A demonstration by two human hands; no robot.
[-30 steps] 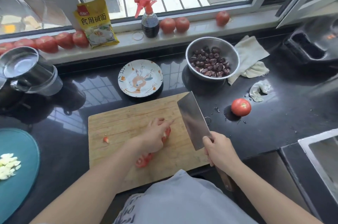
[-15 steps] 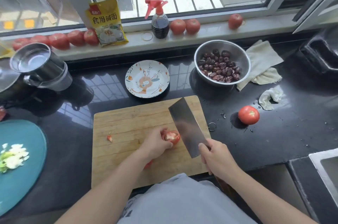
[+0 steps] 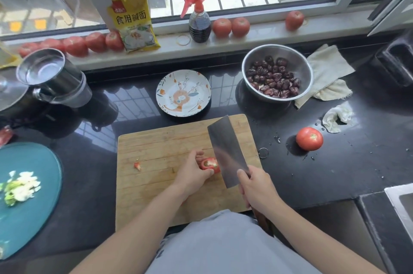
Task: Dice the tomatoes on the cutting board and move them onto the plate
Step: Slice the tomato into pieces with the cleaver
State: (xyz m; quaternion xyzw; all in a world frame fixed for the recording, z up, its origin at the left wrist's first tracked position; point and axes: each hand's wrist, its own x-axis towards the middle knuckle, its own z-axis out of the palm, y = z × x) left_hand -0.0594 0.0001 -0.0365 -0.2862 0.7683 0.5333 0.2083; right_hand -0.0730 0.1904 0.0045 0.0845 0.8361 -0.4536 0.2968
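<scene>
Head view: the left grip (image 3: 193, 172) curls its fingers round a cut tomato piece (image 3: 210, 164) on the cutting board (image 3: 161, 146). The right grip (image 3: 257, 191) is wrapped round the cleaver (image 3: 228, 150), blade just beside the piece. The plate (image 3: 183, 93) sits behind the board on the desk (image 3: 335, 173).

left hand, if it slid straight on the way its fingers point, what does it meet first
Most likely the cleaver. The left hand holds the tomato piece with fingers pointing right toward the blade, which the right hand holds just beyond it. Depth is unclear, so the gap is hard to judge.
</scene>
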